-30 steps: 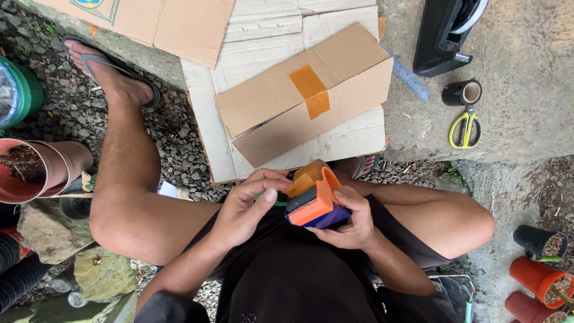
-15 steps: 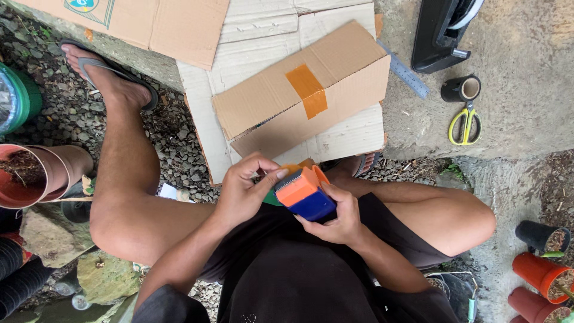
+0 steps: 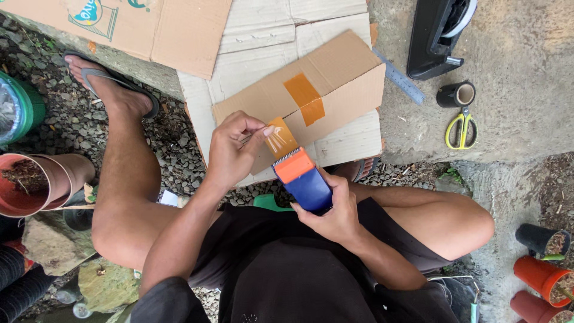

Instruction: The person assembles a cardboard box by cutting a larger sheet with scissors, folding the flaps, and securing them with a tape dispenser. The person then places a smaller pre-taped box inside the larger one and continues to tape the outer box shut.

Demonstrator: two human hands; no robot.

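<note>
Blue and orange tape dispenser (image 3: 305,179) tilted above the lap, brown tape strip (image 3: 281,139) pulled out from its toothed edge

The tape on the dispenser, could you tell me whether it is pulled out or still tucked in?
Pulled out: the left hand pinches a short brown strip of tape drawn past the serrated edge of the dispenser, held by the right hand.

The person wears black shorts (image 3: 281,263) and a dark top. A grey-strapped flip-flop (image 3: 98,81) shows on one foot (arms and legs are bare).
</note>
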